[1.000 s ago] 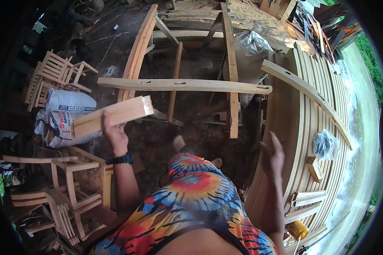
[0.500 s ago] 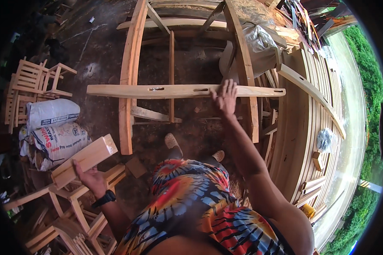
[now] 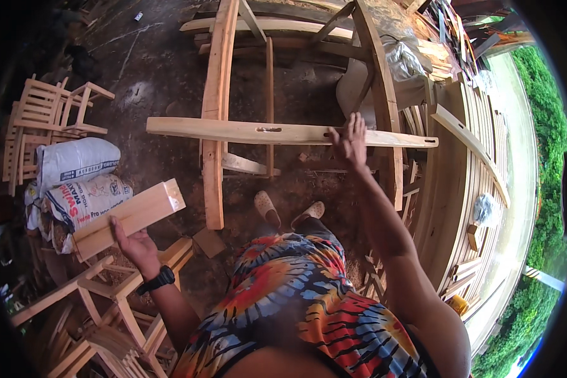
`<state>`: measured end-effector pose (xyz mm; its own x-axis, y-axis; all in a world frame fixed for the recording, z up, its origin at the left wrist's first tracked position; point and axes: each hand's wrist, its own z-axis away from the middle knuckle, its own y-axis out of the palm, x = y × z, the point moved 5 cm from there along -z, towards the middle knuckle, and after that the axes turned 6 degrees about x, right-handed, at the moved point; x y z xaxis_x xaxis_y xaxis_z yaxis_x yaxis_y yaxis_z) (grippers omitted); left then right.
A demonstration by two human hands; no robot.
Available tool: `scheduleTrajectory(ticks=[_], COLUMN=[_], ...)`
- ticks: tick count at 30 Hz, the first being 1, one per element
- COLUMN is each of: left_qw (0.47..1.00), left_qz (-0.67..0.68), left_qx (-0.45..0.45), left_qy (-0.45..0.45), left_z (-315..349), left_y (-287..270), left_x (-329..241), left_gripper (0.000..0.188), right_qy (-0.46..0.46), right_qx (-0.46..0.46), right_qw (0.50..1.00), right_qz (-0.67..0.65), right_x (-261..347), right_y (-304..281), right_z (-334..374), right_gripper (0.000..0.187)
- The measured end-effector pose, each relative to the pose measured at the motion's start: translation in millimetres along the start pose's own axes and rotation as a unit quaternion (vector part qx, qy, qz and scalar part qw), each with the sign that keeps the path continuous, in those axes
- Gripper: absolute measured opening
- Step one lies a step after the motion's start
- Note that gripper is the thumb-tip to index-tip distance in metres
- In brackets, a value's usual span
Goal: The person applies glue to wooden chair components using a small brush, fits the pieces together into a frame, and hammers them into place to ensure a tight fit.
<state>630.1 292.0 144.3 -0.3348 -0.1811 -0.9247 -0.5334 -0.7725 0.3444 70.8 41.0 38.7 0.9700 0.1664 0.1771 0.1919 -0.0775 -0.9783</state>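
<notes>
My left hand (image 3: 137, 249), with a dark watch on its wrist, grips a short, thick wooden board (image 3: 129, 220); the thumb shows along its near edge and the other fingers are mostly hidden beneath. A long, slightly bowed wooden bar (image 3: 201, 127) with slots cut through it lies across the two rails of a wooden trestle frame (image 3: 217, 82). On the bar's right half rests my right hand (image 3: 349, 142), its fingers stretched out over the wood and nothing lifted in it. The hand partly covers one slot; another slot to its left shows fully.
Stuffed sacks (image 3: 79, 164) and stacked small chairs (image 3: 41, 116) stand at left. Unfinished chair frames (image 3: 120, 302) sit close by my left arm. Long planks (image 3: 444, 189) are piled at right, with a curved slotted piece (image 3: 472, 148) on them. A small wooden piece (image 3: 209, 242) lies on the floor.
The trestle and bar have shifted right in the view, and my feet now stand side by side. My right hand sits slightly further left on the bar. The board has turned a little.
</notes>
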Motion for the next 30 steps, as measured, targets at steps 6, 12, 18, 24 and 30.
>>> scheduleTrajectory(ticks=[6,12,18,24,30], left_qw=[0.999,0.993,0.974,0.911,0.814], left_qz=[0.03,0.043,0.005,0.014,-0.028], left_qx=[0.022,0.112,0.225,0.408,0.571], left_qy=[-0.005,0.0,0.001,-0.061,-0.103], left_z=[-13,-35,-45,-27,-2], left_y=[37,64,170,257,331], left_x=[7,6,12,47,104], left_gripper=[0.051,0.046,0.038,0.035,0.037], right_qy=[-0.39,-0.068,-0.57,-0.262,-0.075], right_qx=[0.372,-0.02,0.279,0.044,0.014], right_qw=[0.825,0.997,0.757,0.941,0.966], right_qz=[-0.168,-0.036,-0.153,-0.212,-0.245], right_x=[187,102,249,132,84], right_y=[36,10,44,-17,-96], right_z=[117,14,163,85,43], right_gripper=[0.082,0.084,0.073,0.043,0.042])
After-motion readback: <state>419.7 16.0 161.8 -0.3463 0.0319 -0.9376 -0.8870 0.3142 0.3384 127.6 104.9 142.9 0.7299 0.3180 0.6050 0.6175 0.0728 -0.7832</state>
